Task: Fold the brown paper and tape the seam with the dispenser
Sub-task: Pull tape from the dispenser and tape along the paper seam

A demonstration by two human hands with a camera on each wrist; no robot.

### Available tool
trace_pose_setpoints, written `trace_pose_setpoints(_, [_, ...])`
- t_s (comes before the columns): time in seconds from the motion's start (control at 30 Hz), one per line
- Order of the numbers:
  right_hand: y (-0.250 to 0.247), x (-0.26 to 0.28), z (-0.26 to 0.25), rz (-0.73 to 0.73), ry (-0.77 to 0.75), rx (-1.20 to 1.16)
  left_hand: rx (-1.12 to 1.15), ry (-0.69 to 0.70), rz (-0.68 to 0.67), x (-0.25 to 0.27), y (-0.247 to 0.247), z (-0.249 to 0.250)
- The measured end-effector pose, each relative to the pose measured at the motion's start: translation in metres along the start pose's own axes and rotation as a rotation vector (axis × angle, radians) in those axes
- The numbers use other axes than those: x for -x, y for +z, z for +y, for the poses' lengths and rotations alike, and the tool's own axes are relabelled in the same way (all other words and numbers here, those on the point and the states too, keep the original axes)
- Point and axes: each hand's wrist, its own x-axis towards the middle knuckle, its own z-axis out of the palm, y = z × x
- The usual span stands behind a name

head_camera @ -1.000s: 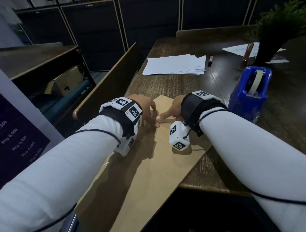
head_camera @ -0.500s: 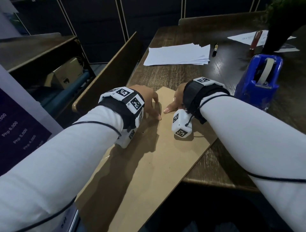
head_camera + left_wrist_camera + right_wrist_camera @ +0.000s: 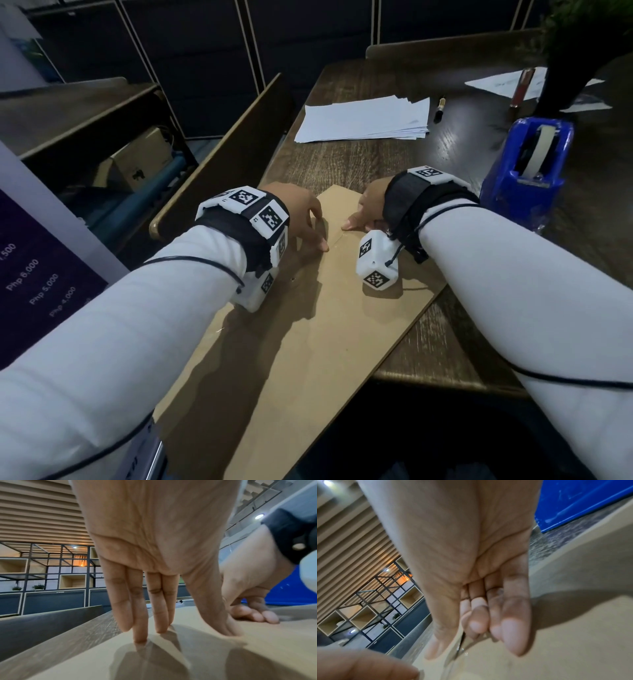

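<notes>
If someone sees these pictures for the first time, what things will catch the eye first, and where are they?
First, the two hands: the left hand and right hand press fingertips onto the folded brown paper near its far end, at the table's near edge. Next, the blue tape dispenser standing right of the right wrist, untouched, and the stack of white sheets farther back.

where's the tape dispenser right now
In the head view the blue dispenser stands on the table at the right, just beyond the right hand and off the brown paper, near the dark plant pot.
</notes>
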Motion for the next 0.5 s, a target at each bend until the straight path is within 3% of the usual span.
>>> trace_pose_setpoints(0.23, [0.001, 0.003, -0.005, 0.006, 0.013, 0.042, 0.003, -0.060, 0.011, -0.011, -0.005, 0.004])
trace_pose_setpoints(0.4, [0.008, -0.039, -0.004, -0.010, 0.048, 0.131, -0.019, -0.080, -0.027, -0.015, -0.005, 0.010])
trace_pose_setpoints(0.5, [0.002, -0.016, -0.010, -0.032, 0.018, 0.143, -0.047, -0.060, -0.035, -0.013, -0.005, 0.010])
